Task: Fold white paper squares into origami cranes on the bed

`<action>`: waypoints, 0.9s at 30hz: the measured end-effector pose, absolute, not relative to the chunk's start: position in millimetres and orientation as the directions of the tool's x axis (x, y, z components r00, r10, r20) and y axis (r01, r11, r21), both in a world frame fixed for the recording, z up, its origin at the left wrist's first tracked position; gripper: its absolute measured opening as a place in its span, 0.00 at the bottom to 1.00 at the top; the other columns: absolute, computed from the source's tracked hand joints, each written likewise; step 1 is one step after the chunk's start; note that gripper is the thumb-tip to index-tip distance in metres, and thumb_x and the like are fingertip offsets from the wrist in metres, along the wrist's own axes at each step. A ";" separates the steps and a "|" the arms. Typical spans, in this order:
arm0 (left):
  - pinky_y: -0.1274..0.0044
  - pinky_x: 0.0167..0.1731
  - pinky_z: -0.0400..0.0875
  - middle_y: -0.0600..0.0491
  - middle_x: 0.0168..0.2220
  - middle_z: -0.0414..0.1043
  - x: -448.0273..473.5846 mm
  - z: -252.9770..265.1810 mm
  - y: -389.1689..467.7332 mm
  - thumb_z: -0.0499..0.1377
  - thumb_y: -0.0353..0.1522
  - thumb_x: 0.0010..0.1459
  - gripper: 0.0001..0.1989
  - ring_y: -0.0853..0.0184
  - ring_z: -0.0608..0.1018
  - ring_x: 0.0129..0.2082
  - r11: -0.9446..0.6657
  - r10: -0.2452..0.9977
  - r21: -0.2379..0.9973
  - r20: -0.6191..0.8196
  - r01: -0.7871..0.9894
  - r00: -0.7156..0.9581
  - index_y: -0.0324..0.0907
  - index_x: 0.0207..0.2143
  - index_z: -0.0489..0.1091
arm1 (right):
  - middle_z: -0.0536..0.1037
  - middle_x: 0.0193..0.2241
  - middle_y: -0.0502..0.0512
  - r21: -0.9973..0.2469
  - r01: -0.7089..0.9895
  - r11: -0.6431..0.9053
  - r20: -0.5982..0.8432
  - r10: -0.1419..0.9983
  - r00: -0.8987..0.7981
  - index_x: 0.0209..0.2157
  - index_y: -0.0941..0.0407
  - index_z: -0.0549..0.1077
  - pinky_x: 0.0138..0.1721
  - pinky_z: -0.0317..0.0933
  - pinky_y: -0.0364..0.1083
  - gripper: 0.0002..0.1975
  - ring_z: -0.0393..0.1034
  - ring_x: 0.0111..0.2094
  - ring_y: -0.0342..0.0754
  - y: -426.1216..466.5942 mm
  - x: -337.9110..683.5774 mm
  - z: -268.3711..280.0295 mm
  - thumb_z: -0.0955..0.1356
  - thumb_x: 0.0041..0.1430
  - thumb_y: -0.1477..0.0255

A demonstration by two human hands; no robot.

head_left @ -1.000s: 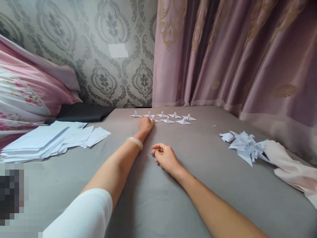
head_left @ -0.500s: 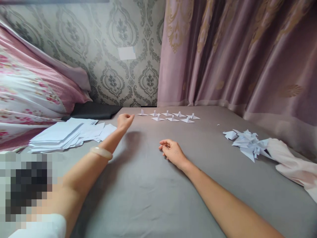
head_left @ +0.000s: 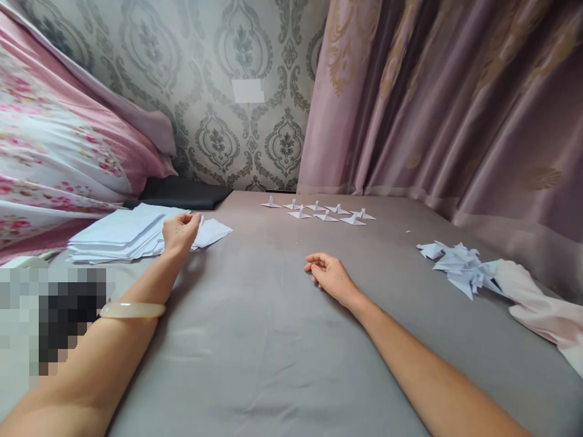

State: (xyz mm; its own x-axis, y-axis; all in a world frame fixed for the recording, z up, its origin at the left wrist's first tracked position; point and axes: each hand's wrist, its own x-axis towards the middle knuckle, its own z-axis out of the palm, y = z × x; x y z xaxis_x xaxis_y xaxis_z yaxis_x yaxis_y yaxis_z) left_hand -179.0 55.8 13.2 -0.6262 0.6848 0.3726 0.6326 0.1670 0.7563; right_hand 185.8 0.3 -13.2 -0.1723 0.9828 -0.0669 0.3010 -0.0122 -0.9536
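My left hand, a pale bangle on its forearm, is over the right part of a stack of white paper sheets. Its fingers are pinched together, and whatever may be between them is hidden. A few loose sheets stick out just beyond the fingertips. My right hand lies on the grey cloth surface, fingers loosely curled and a little apart, holding nothing. Farther off stand several folded white paper figures in two rows.
A heap of folded paper pieces lies at the right beside a pale pink cloth. A black flat item rests behind the sheets. Floral bedding rises at the left; curtains hang at the right.
My left hand has moved left and back, from near the folded figures to over the paper sheets. The right hand keeps its place on the cloth. The view has shifted slightly.
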 end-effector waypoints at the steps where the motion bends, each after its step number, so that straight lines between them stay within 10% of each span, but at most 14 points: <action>1: 0.76 0.29 0.64 0.54 0.22 0.69 -180.8 13.0 55.8 0.56 0.42 0.49 0.16 0.66 0.71 0.26 0.162 0.670 0.765 0.379 0.624 -0.639 0.37 0.31 0.74 | 0.77 0.35 0.55 -0.954 0.300 -0.014 -0.069 0.983 -0.172 0.40 0.57 0.70 0.20 0.58 0.38 0.13 0.65 0.22 0.38 -0.5 185.9 -12.2 0.63 0.51 0.75; 20: 0.76 0.38 0.70 0.50 0.30 0.76 -208.9 12.9 53.3 0.56 0.26 0.48 0.08 0.67 0.76 0.32 -0.003 0.641 0.827 0.433 0.562 -0.634 0.36 0.31 0.74 | 0.77 0.38 0.57 -0.935 0.352 -0.040 -0.109 0.978 -0.178 0.43 0.57 0.70 0.22 0.60 0.40 0.17 0.65 0.24 0.40 0.7 190.3 -11.0 0.66 0.51 0.65; 27: 0.72 0.45 0.69 0.47 0.34 0.74 -242.1 12.0 46.8 0.48 0.19 0.46 0.17 0.64 0.77 0.38 0.094 0.375 0.867 0.424 0.489 -0.824 0.36 0.37 0.69 | 0.77 0.40 0.59 -0.925 0.376 -0.057 -0.125 0.979 -0.160 0.44 0.57 0.70 0.23 0.61 0.42 0.21 0.65 0.25 0.41 3.0 192.5 -13.5 0.67 0.50 0.60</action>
State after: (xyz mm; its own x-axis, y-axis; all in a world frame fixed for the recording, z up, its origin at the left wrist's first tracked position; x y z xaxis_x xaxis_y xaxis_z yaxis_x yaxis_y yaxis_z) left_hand -242.1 46.8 12.0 -0.8244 0.3751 0.4239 0.4889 0.0943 0.8672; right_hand 192.5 3.0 -13.5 -0.1605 0.9790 -0.1255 0.3759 -0.0569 -0.9249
